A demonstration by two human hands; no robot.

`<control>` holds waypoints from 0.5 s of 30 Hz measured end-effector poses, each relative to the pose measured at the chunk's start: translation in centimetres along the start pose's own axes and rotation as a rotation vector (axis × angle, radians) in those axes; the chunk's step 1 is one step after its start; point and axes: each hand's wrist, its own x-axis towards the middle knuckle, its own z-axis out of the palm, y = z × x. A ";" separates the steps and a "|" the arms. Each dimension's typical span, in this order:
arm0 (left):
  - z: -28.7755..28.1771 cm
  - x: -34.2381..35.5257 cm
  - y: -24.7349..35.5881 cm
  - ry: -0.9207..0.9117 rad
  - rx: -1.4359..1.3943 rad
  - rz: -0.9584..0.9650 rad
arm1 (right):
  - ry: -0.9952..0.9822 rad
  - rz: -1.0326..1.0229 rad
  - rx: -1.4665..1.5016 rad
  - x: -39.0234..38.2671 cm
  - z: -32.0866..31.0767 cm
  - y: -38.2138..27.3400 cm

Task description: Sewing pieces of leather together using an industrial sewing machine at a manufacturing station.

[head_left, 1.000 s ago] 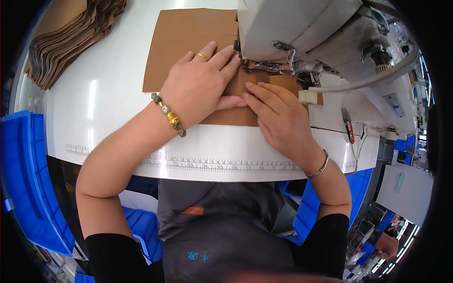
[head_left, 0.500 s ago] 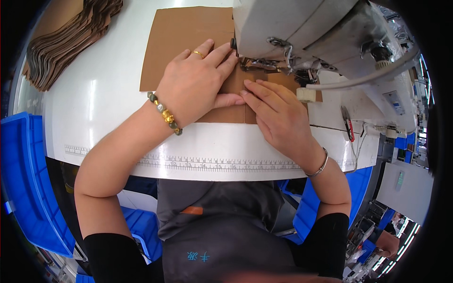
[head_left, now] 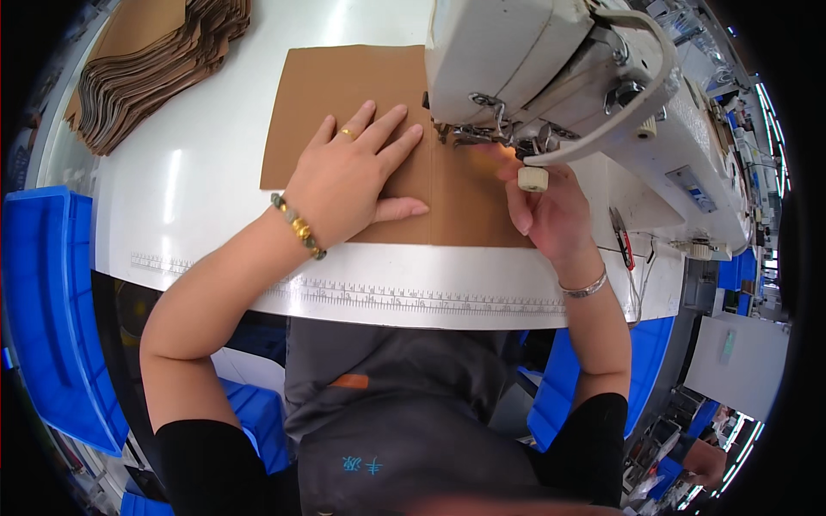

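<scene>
The brown sheet (head_left: 323,90) lies on the white tabletop (head_left: 206,211), its right part reaching beneath the sewing machine (head_left: 508,52). The left hand (head_left: 344,176) rests flat on it, fingers spread apart. The right hand (head_left: 557,215) is beside the machine's pale knob (head_left: 533,179), fingers bent, partly hidden; I cannot tell whether they grip anything. A brown stack (head_left: 151,86) lies far left

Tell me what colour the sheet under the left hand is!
The sheet is brown, best seen in the head view.

Matt brown sheet (head_left: 353,77), glossy tabletop (head_left: 198,225), plastic bin (head_left: 64,318)
</scene>
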 end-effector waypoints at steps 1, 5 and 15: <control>-0.4 -0.9 0.1 -0.003 0.007 -0.001 | 0.107 -0.044 -0.103 -0.1 0.7 0.0; -2.2 -5.6 1.4 -0.092 -0.028 -0.019 | 0.200 -0.010 -0.417 0.5 -0.3 -0.2; -3.7 -12.7 5.7 -0.106 -0.097 -0.039 | 0.147 -0.310 -1.125 0.2 0.8 1.8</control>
